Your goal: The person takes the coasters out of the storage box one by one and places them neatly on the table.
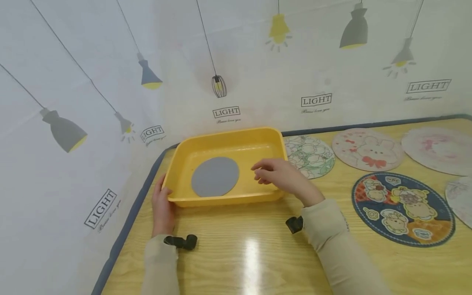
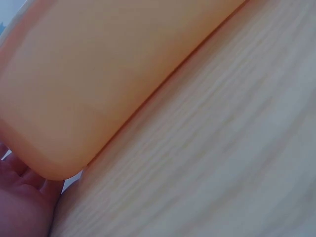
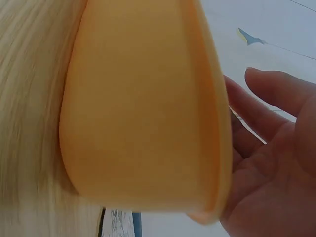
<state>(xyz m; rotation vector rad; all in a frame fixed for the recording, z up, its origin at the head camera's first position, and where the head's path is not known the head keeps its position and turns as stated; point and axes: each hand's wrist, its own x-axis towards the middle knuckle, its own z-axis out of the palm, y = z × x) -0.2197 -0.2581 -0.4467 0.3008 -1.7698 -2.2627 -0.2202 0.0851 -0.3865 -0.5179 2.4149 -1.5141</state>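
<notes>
A shallow yellow plastic basin [image 1: 228,200] stands on the wooden table, its near wall filling much of both wrist views. Flat on its floor lies a grey disc [image 1: 215,177]. My left hand [image 1: 164,203] holds the basin's near left corner, thumb over the rim and fingers along the outside wall. In the left wrist view, those fingers [image 2: 22,175] show beside the rounded corner. Over the right part of the basin is my right hand [image 1: 274,174], fingers loosely bent with nothing held. The right wrist view has its thumb [image 3: 279,89] apart from the fingers, beyond the rim.
Right of the basin lie several round printed pieces: a green floral one [image 1: 309,157], a pink bunny one [image 1: 368,149], a pale one [image 1: 439,149] and a dark blue one with bears [image 1: 403,209]. White lamp-patterned wall covering [image 1: 258,82] rises behind the table's dark edge [image 1: 136,213].
</notes>
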